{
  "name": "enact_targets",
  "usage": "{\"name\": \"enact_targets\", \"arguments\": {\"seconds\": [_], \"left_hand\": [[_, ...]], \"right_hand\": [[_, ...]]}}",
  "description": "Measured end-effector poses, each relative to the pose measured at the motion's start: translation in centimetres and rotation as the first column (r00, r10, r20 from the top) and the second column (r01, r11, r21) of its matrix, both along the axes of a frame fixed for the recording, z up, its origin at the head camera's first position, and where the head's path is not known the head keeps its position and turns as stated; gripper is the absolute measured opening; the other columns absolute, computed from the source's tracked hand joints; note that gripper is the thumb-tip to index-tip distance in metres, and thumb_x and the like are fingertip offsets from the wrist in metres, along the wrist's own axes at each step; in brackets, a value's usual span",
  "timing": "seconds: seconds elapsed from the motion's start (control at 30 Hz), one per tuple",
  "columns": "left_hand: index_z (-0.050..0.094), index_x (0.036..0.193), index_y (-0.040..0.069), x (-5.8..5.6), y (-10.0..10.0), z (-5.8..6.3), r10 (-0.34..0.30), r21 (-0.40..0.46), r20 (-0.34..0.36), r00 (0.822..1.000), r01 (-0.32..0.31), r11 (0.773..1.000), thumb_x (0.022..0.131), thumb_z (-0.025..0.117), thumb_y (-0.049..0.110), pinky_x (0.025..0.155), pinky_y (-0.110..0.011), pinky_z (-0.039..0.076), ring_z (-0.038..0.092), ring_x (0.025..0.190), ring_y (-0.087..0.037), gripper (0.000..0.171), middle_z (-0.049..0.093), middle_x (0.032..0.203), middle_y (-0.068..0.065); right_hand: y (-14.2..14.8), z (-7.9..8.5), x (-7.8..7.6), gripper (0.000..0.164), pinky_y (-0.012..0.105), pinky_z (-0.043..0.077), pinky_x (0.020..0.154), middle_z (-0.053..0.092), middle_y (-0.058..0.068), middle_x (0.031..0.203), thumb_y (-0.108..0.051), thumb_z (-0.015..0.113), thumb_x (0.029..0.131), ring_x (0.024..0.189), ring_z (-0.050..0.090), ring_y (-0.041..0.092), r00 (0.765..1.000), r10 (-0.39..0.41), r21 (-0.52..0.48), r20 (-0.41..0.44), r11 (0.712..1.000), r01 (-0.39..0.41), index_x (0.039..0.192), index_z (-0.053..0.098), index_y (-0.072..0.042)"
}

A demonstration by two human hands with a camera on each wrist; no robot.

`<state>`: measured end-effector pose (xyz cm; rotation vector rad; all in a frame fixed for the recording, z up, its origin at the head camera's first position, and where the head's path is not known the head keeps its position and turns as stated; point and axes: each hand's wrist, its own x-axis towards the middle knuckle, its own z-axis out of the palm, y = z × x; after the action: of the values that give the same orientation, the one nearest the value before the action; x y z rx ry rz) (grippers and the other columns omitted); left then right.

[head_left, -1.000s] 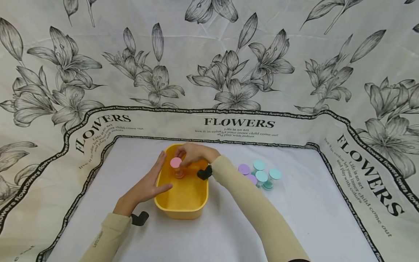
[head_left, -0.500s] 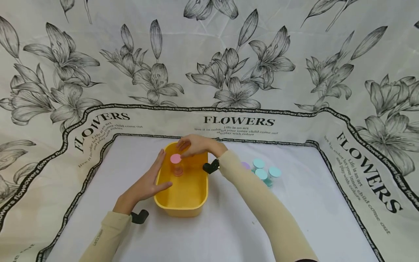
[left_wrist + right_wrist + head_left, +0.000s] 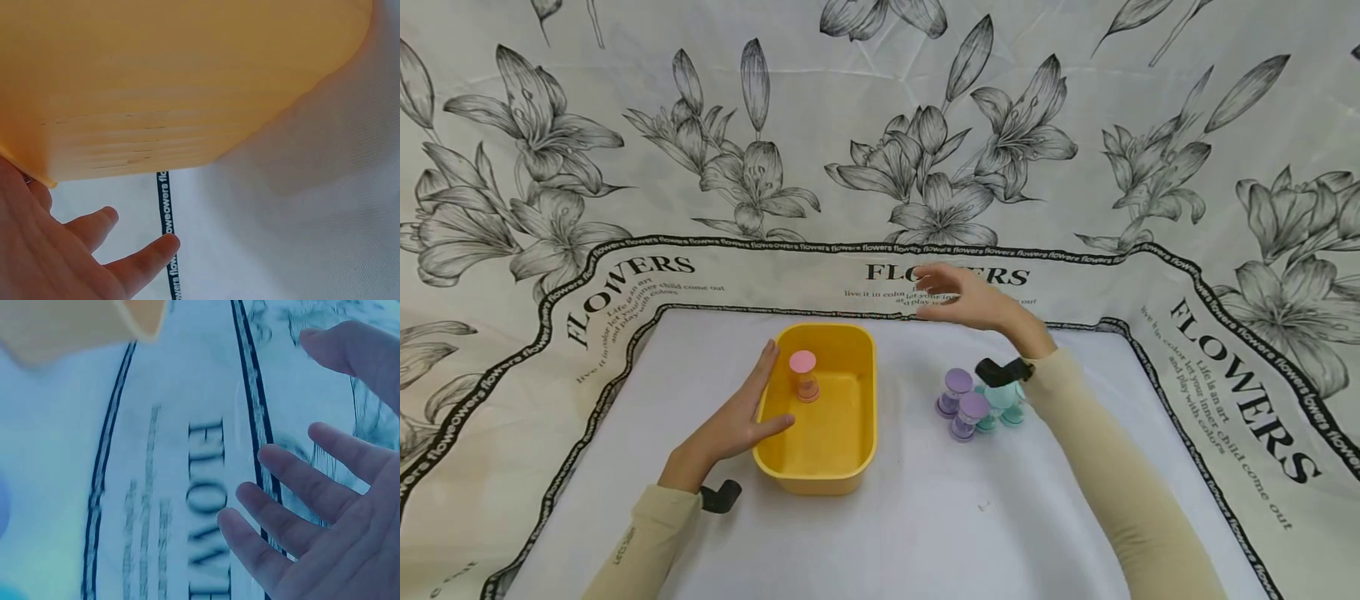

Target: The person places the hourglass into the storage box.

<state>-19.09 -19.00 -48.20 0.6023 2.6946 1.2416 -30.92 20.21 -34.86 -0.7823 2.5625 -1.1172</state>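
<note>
My left hand (image 3: 741, 425) rests at the left rim of a yellow plastic bin (image 3: 820, 483), thumb over the inside and the other fingers extended. In the left wrist view, two straight fingers show below the bin's outer wall. A small hourglass with a pink cap (image 3: 802, 362) stands upright inside, towards the far left corner. Nothing is in my right hand (image 3: 973, 302), which hovers over the table's back edge with its fingers spread. Nearest to it, right of the bin, are two purple hourglasses (image 3: 958, 382) and several teal hourglasses (image 3: 1004, 397), partly hidden by the wrist camera.
A white cloth (image 3: 925, 525) covers the table. Flower-printed fabric (image 3: 947, 200) rises behind it and along both sides, with a black-edged border reading FLOWERS. Purple and teal blurs show at the left edge of the right wrist view.
My right hand has let go of the pink hourglass inside the bin, then lifted out and moved right towards the back. The left hand has stayed at the rim.
</note>
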Motion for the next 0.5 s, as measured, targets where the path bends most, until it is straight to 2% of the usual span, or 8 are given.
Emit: {"name": "enact_targets", "arguments": {"seconds": [0.13, 0.27, 0.5], "left_hand": [[-0.006, 0.167, 0.019, 0.1, 0.0, 0.1, -0.007, -0.009, 0.0, 1.0, 0.007, 1.0, 0.091, 0.069, 0.054, 0.123, -0.067, 0.017, 0.006, 0.16, -0.039, 0.112, -0.011, 0.174, -0.003], [-0.006, 0.167, 0.02, 0.2, 0.0, 0.1, -0.006, -0.019, -0.001, 1.0, 0.006, 1.0, 0.09, 0.069, 0.054, 0.123, -0.067, 0.018, 0.007, 0.16, -0.039, 0.113, -0.011, 0.175, -0.003], [-0.005, 0.167, 0.02, 0.3, -0.1, 0.0, -0.006, -0.008, -0.007, 1.0, 0.006, 1.0, 0.091, 0.069, 0.053, 0.123, -0.067, 0.017, 0.006, 0.16, -0.038, 0.111, -0.011, 0.175, -0.003]], "right_hand": [[5.1, -0.8, 1.7, 0.075, 0.059, 0.039, 0.117, 0.046, 0.022, 0.156, -0.028, 0.072, 0.096, 0.148, 0.038, 0.043, 0.995, -0.104, 0.022, 0.005, 0.994, 0.104, 0.159, 0.035, -0.01], [9.3, -2.7, 3.6, 0.078, 0.064, 0.036, 0.117, 0.041, 0.025, 0.158, -0.028, 0.072, 0.096, 0.149, 0.034, 0.047, 0.983, -0.182, 0.073, -0.019, 0.98, 0.183, 0.159, 0.032, -0.008], [13.6, -6.0, 6.8, 0.083, 0.068, 0.037, 0.114, 0.038, 0.027, 0.159, -0.036, 0.074, 0.094, 0.147, 0.033, 0.051, 0.958, -0.278, 0.159, -0.067, 0.945, 0.286, 0.159, 0.031, -0.005]]}}
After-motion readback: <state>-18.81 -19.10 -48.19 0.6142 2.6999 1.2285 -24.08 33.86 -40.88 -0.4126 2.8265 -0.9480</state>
